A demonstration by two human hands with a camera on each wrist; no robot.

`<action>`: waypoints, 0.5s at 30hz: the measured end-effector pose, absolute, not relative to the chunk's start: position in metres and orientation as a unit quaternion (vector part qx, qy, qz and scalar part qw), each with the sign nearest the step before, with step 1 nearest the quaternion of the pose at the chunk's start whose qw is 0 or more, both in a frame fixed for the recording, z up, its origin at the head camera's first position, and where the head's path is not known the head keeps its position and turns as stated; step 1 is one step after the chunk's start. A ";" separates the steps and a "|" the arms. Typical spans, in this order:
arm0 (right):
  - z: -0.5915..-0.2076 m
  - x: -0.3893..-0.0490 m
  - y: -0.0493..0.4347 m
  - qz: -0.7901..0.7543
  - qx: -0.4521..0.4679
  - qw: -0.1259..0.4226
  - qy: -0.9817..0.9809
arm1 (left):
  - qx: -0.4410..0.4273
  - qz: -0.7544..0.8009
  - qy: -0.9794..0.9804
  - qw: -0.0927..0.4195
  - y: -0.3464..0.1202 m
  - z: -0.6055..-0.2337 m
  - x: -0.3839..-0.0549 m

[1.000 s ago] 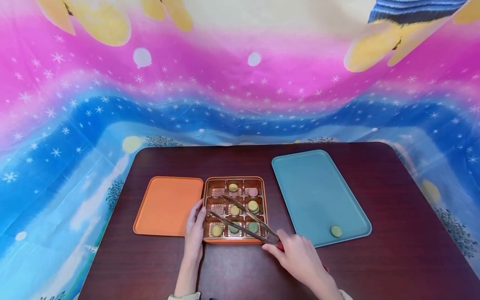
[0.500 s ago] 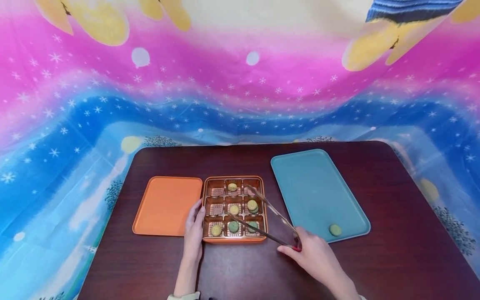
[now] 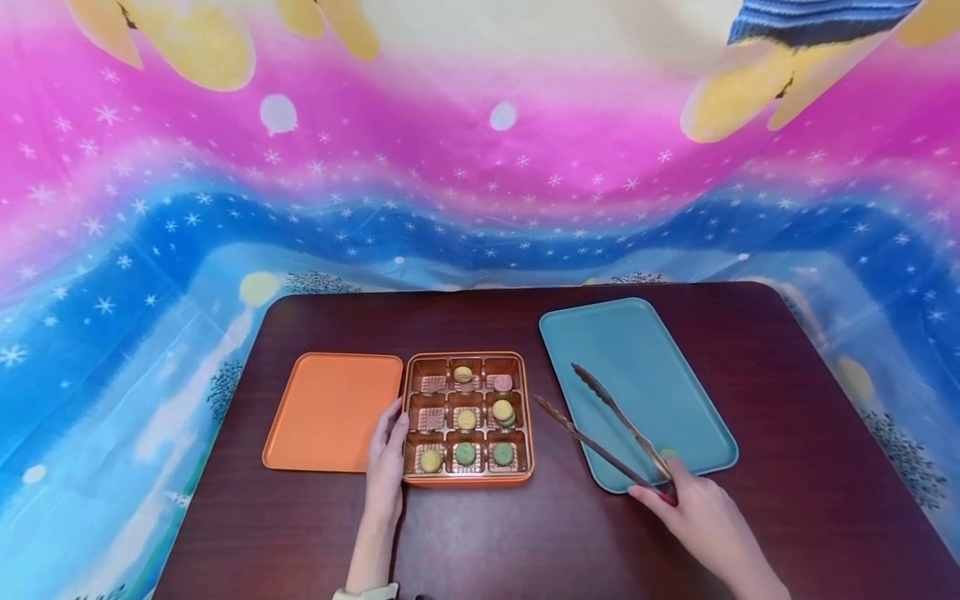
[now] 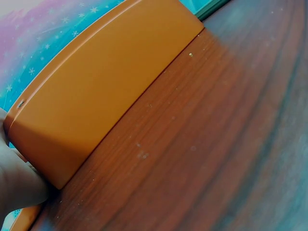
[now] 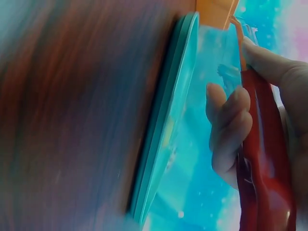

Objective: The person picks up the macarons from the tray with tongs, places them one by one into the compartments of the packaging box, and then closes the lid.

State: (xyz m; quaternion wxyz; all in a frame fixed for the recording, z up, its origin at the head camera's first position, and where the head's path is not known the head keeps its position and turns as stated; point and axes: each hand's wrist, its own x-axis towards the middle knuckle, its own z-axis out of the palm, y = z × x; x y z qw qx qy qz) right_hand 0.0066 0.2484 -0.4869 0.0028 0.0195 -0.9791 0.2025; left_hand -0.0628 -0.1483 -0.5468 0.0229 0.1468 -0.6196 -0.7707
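My left hand [image 3: 386, 462] rests along the left wall of an orange box [image 3: 531, 450], fingers straight. Nine compartments divide the box's shiny brown insert. Small round cookies, like macarons, sit in several: a yellow cookie [image 3: 431, 461], a green cookie [image 3: 465, 453] and a pink cookie [image 3: 503, 382] among them. In the middle right compartment one yellow cookie lies on a green one. My right hand [image 3: 708, 512] grips metal tongs [image 3: 619, 415] by the red handle [image 5: 264, 139]. Their arms stand apart over the teal tray [image 3: 637, 342], nothing between the tips. Tongs and hand largely hide the tray's green cookie [image 3: 667, 454].
An orange lid [image 3: 333, 412] lies flat left of the box, behind my left hand. The teal tray slants across the right side of the dark wooden table [image 3: 480, 550]. A colourful printed cloth [image 3: 465, 167] hangs behind and beside the table.
My right hand has carried the spread tongs rightward, from above the box to over the teal tray. The left hand stays at the box, and the cookies look unmoved.
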 end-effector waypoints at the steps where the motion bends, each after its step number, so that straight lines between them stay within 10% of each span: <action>1: -0.486 0.008 0.252 0.200 0.015 -0.005 -0.980 | 0.148 -0.770 -0.620 0.022 -0.148 -0.547 -0.062; 15: -0.475 0.011 0.302 0.180 -0.067 -0.137 -0.972 | 0.157 -0.767 -0.622 0.016 -0.148 -0.546 -0.062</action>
